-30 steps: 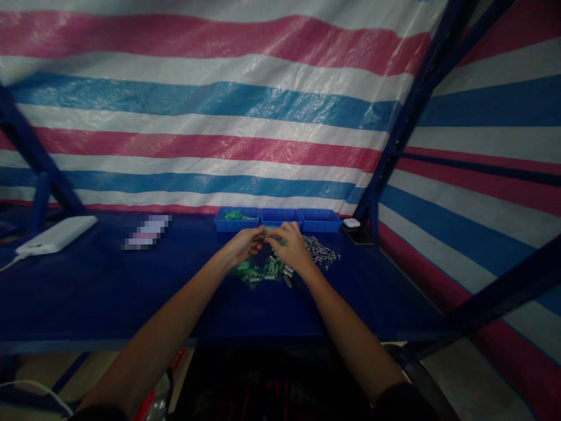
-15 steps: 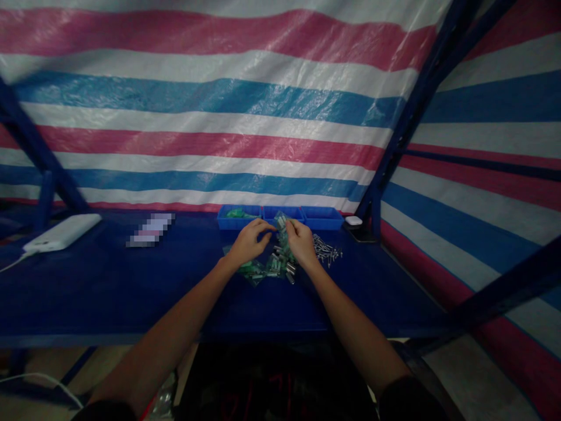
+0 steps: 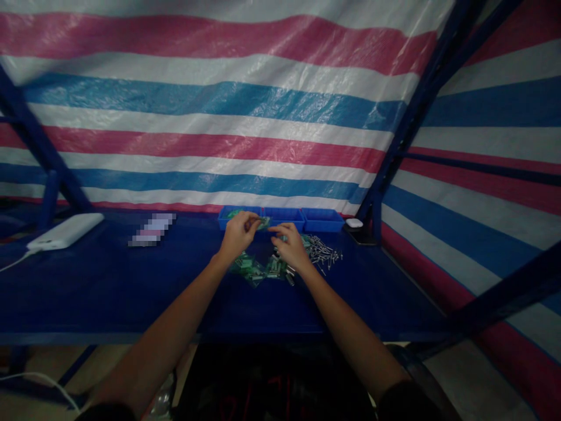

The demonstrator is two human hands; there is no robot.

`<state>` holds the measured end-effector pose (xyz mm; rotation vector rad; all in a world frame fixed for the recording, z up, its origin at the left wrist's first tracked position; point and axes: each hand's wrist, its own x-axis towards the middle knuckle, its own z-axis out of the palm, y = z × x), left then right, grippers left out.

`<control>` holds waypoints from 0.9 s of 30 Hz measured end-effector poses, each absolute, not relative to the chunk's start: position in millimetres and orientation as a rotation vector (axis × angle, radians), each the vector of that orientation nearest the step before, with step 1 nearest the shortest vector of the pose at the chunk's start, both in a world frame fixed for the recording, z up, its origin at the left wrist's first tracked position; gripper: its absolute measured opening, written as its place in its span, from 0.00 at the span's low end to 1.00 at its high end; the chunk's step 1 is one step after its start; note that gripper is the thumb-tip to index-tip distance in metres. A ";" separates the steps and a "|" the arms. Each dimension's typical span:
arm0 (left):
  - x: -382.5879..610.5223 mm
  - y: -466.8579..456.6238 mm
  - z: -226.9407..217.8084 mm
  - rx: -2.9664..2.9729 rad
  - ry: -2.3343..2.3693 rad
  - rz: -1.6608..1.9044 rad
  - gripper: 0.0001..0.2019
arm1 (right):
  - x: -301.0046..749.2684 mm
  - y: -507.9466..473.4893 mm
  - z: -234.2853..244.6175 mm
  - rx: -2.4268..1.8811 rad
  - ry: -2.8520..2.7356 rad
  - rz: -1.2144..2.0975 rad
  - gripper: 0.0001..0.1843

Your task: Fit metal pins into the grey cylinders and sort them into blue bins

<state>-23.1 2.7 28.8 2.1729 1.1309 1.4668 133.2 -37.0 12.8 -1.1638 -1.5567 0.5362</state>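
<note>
My left hand (image 3: 237, 235) is closed, pinching a small clear plastic bag (image 3: 265, 223) between thumb and fingers, just in front of the blue bins. Its contents are too small to make out. My right hand (image 3: 291, 248) sits to the right of that bag, fingers apart and pointing left, with nothing seen in it. Below the hands lie green-tinted bags of small parts (image 3: 249, 270) and a second heap of bags with metal pieces (image 3: 275, 268), partly covered by my right hand. Loose metal screw-like pieces (image 3: 325, 252) spread out right of that hand.
Three joined blue bins (image 3: 323, 220) stand at the back of the blue table (image 3: 131, 292); the left one holds green bags. A white earbud case (image 3: 354, 223) and a dark phone (image 3: 362, 236) lie at right. A white power bank (image 3: 65, 231) with a cable is at far left.
The small bag has passed from my right hand to my left and moved left. My right hand has let go and opened, dropping slightly lower. My left hand has closed.
</note>
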 end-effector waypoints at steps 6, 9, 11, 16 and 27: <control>-14.7 -11.3 30.8 2.532 0.882 1.550 0.07 | 132.4 -35.2 17.5 -0.976 -1.182 1.156 0.26; -16.3 -9.7 34.9 2.585 0.824 1.439 0.08 | 134.3 -34.3 19.4 -1.035 -1.193 0.982 0.20; -28.8 -2.3 37.9 2.567 0.892 1.243 0.10 | 138.4 -33.3 26.1 -1.070 -1.318 0.747 0.17; -83.1 24.8 26.8 2.256 1.250 0.659 0.19 | 144.7 -27.2 69.8 -1.056 -1.371 0.129 0.16; -68.8 37.3 -3.7 2.006 1.285 0.794 0.19 | 94.6 9.9 49.3 -1.520 -1.929 -0.152 0.28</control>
